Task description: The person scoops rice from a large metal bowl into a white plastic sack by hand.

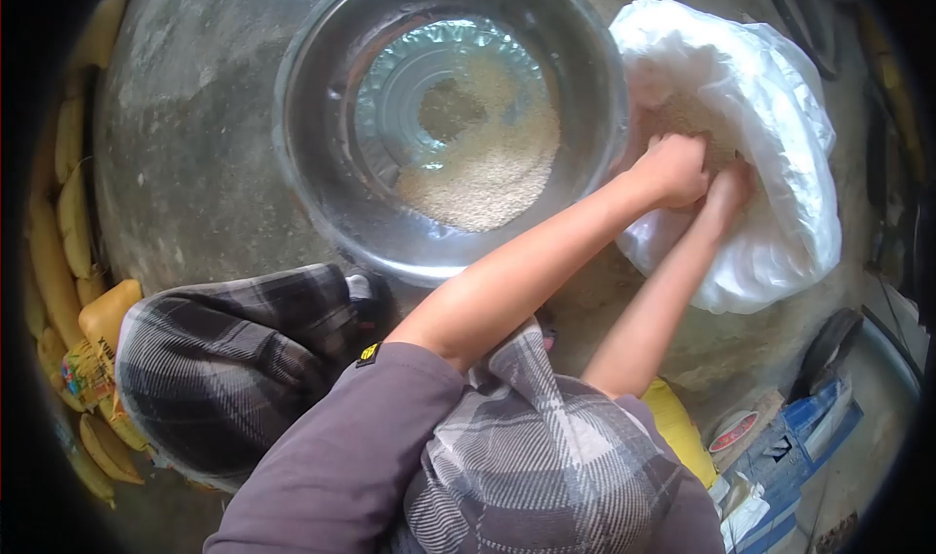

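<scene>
Both my hands reach into an open white plastic bag (799,154) at the right, which holds pale grain (687,115) that looks like rice. My left hand (673,169) is closed, knuckles up, over the grain near the bag's left side. Whatever it may hold is hidden underneath. Close beside it on the right, my right hand (731,189) dips into the bag, its fingers mostly out of sight. To the left of the bag stands a wide metal basin (317,179). Similar wet-looking grain (487,193) lies under shallow water on its bottom, heaped toward the near right.
The basin rests on a grey concrete floor (195,164). Along the left edge lie several yellow sacks (73,223) and a yellow container (109,310). A yellow item (678,427) and blue packaging (809,427) are at the lower right. My plaid-covered knee (224,359) is near the basin.
</scene>
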`<control>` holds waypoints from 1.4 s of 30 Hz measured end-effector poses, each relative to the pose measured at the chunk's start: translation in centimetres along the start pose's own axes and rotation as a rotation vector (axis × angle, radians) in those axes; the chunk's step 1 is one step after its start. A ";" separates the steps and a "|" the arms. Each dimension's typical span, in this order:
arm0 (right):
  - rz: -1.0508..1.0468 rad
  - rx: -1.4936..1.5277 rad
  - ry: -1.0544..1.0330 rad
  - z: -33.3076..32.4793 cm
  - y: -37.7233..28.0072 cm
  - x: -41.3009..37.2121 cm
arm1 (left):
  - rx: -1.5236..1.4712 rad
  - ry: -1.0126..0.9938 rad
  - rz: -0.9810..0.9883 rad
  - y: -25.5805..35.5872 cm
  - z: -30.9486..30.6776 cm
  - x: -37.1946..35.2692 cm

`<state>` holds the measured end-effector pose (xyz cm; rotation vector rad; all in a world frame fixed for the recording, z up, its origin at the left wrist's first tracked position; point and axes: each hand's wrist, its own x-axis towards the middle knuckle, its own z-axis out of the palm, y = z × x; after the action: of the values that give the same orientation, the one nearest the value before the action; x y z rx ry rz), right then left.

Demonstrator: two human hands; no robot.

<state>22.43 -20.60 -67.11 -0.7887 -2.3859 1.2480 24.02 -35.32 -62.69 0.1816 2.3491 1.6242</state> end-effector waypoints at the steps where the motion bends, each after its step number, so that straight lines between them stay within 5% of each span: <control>1: -0.007 -0.067 -0.113 -0.3 -1.9 -1.3 | -0.120 -0.114 0.017 0.0 -1.9 -0.7; 3: 0.092 -0.022 -0.128 0.6 -4.5 -4.0 | -0.025 0.498 0.493 -1.7 -4.8 -2.5; 4: 0.012 -0.354 -0.248 0.6 -5.0 -4.5 | 0.049 0.621 0.489 -2.6 -7.1 -3.4; 5: -0.073 -0.689 -0.362 0.4 -5.9 -5.0 | 0.137 0.789 0.433 -4.5 -9.1 -4.3; 7: -0.061 -0.716 -0.508 0.4 -13.0 -8.4 | 0.288 1.023 0.100 -9.1 -12.4 -7.0; 9: -0.230 -0.317 -0.571 2.7 -15.3 -10.7 | 0.526 1.089 -0.282 -14.1 -14.7 -10.3; 11: -0.142 -0.169 -0.972 5.7 -18.0 -11.5 | 0.376 0.882 -0.715 -14.6 -16.5 -14.2; 13: -0.364 0.068 -1.184 12.4 -15.2 -11.8 | 0.504 0.606 -0.866 -16.6 -17.6 -17.0; 16: -0.436 -0.234 -1.343 18.1 -13.0 -11.5 | 0.518 0.450 -0.953 -18.0 -18.0 -18.0; 19: -0.320 -0.524 -1.481 19.9 -8.9 -10.1 | 0.122 0.328 -1.072 -20.3 -17.6 -18.2; 21: 0.280 -0.256 -1.503 18.4 -7.3 -9.5 | 0.008 0.141 -1.207 -17.7 -17.1 -17.4; 23: 0.298 -0.362 -1.532 17.3 -7.4 -10.8 | -0.076 0.137 -1.225 -16.6 -16.1 -17.0; 27: 0.069 -0.766 -1.506 14.4 -9.4 -13.9 | -0.237 0.044 -1.150 -13.6 -13.9 -15.8; 29: -0.003 -0.734 -1.326 14.7 -7.1 -16.1 | -0.325 0.019 -1.052 -13.5 -12.7 -15.6; 31: 0.067 -0.665 -1.265 14.1 -6.7 -17.3 | -0.420 0.018 -1.078 -14.2 -11.6 -15.2; 33: 0.240 -0.420 -1.336 13.5 -7.3 -17.0 | -0.874 0.119 -0.936 -13.1 -11.8 -14.8; 35: 0.165 -0.380 -1.307 13.3 -9.0 -15.5 | -0.526 0.077 -0.881 -11.5 -14.1 -14.1; 37: -0.147 -0.460 -1.210 13.4 -11.2 -13.9 | 0.137 -0.205 -0.755 -10.4 -17.9 -12.5; 39: -0.283 -0.293 -1.141 15.1 -11.8 -13.1 | 0.364 0.052 -0.578 -11.7 -19.9 -11.7; 40: -0.413 -0.125 -1.067 16.0 -12.1 -12.6 | 0.219 0.219 -0.469 -12.3 -20.3 -11.4; 42: -0.240 0.008 -1.207 19.9 -9.0 -11.8 | -0.044 0.494 -0.232 -14.8 -19.7 -10.8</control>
<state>18.49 -44.75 -71.18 0.4552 -3.1459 1.9434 29.24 -61.13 -68.31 -0.5421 2.5471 1.7506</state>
